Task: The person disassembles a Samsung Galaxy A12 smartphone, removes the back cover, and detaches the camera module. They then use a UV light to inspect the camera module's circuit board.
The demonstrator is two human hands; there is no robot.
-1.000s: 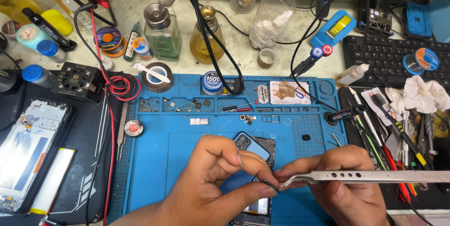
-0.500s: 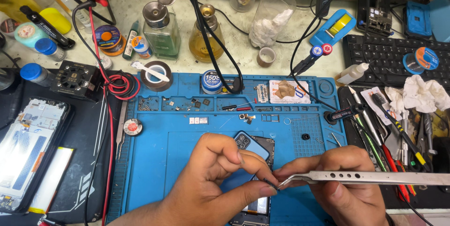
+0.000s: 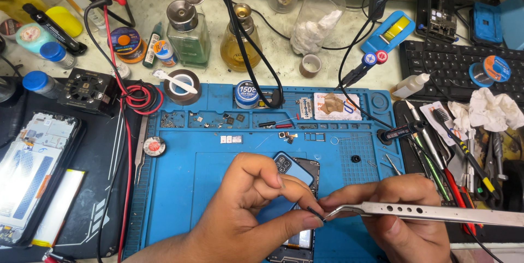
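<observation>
An opened blue phone (image 3: 296, 171) lies on the blue work mat (image 3: 207, 159), mostly hidden under my hands. My left hand (image 3: 248, 214) pinches a tiny dark part (image 3: 314, 211) between thumb and forefinger just above the phone. In my right hand (image 3: 396, 214) I grip silver tweezers (image 3: 426, 211), whose curved tip meets the same small part at my left fingertips. The tweezers' long handle runs off to the right edge.
A disassembled phone screen (image 3: 30, 173) lies on a black mat at left. Glass bottles (image 3: 188, 28), solder reels (image 3: 124, 42), tape (image 3: 182, 85) and cables crowd the back. Screwdrivers, a brush and tools (image 3: 447, 148) lie right; a keyboard (image 3: 453, 66) sits behind them.
</observation>
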